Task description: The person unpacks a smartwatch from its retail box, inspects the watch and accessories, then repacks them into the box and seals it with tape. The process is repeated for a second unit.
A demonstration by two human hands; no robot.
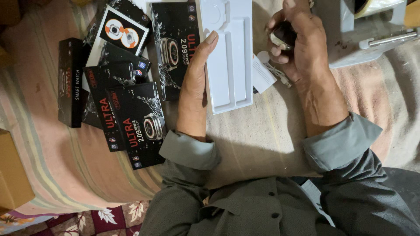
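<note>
Fingers of the right hand [297, 41] curl round a small dark watch body [282, 36] with a pale metallic edge, its grip closed on it above the cloth. Just below that hand lie a white card [261, 75] and a thin white cable [280, 75], loose on the fabric.

The left hand [194, 87] lies flat and extended along the left edge of a white moulded plastic tray [229, 57] — thumb pressed to its rim, nothing clasped. The tray is long and rectangular, smooth and matt, with a round recess at its far end and two narrow troughs running its length; all of them hold nothing.

To the left, a loose heap of glossy black cardboard boxes [127, 100] overlaps on the cloth, printed with red lettering, water splashes and pictures of an orange-strapped watch; one slim box [70, 83] lies on its side at the heap's outer edge. A white-faced box [122, 30] with two orange watch pictures lies tilted on top.

Everything rests on a worn striped blanket [65, 166] — pink, beige and green. A grey metal object [367, 39] stands at the upper right, and grey-green sleeves [341, 140] cover both forearms.
</note>
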